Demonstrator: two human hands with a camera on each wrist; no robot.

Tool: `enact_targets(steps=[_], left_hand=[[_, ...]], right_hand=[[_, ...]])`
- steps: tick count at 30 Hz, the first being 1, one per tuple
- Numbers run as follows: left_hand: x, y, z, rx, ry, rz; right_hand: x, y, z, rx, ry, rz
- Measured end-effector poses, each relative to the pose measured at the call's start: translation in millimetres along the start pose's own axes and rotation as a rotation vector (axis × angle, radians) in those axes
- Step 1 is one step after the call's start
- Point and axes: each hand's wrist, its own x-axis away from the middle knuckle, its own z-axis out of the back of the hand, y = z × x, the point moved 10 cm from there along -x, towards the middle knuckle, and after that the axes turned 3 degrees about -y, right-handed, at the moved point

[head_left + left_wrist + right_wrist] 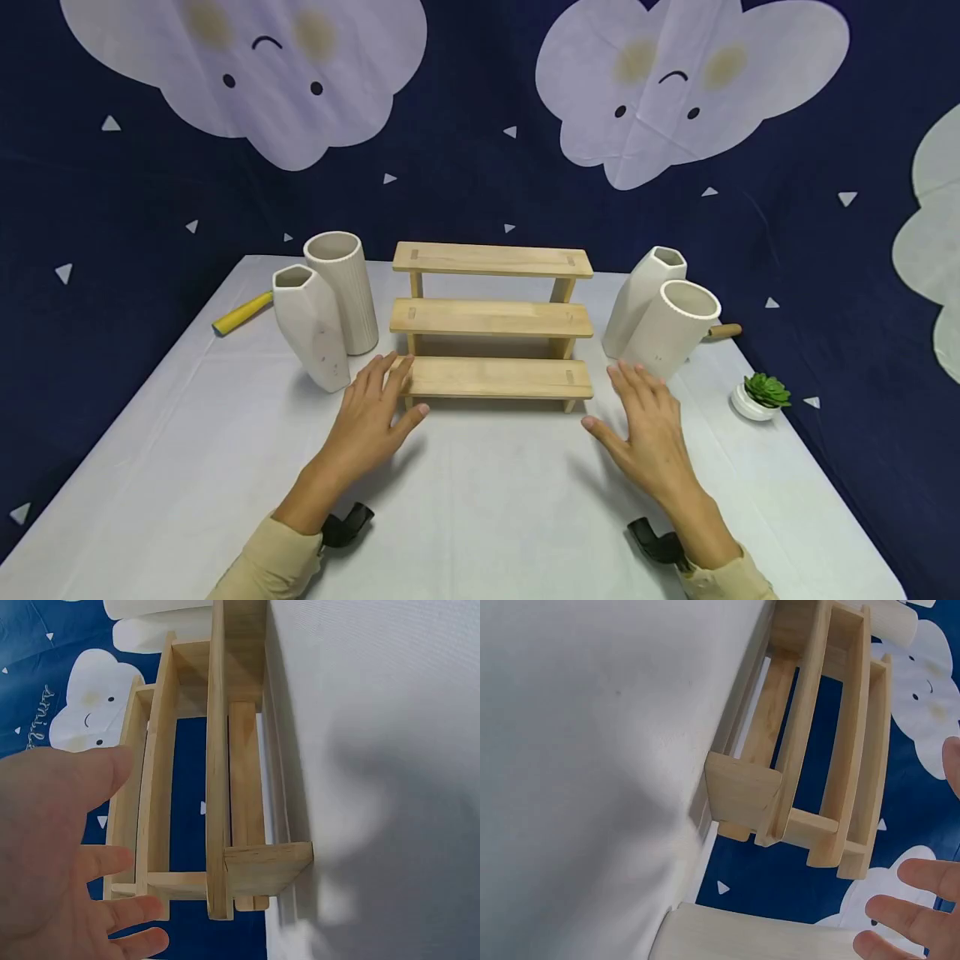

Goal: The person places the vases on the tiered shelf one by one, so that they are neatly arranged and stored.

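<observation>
A three-tier wooden shelf stands mid-table, its steps rising toward the back. My left hand hovers by the shelf's left end, fingers spread and holding nothing. In the left wrist view, the thumb and fingers of that hand appear beside the wooden tiers. Off the shelf's right front corner is my right hand, also spread with nothing in it. Its fingertips come near the round white vase in the head view; whether they touch is unclear. The right wrist view shows some of its fingers at the edge.
Left of the shelf stand a ribbed white vase and a faceted one, with a yellow handle behind. On the right are another faceted vase, a wooden handle and a potted succulent.
</observation>
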Motion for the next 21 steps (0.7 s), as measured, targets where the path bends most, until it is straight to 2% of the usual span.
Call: enact_targets(steps=[12, 21], left_hand=[[-1.0, -5.1, 7.1, 0.069, 0.055, 0.003], [-1.1, -14.3, 9.8, 0.181, 0.088, 0.034]], right_hand=[[6.0, 18, 9, -0.132, 0.073, -0.11], [8.9, 31, 17, -0.184, 0.139, -0.164]])
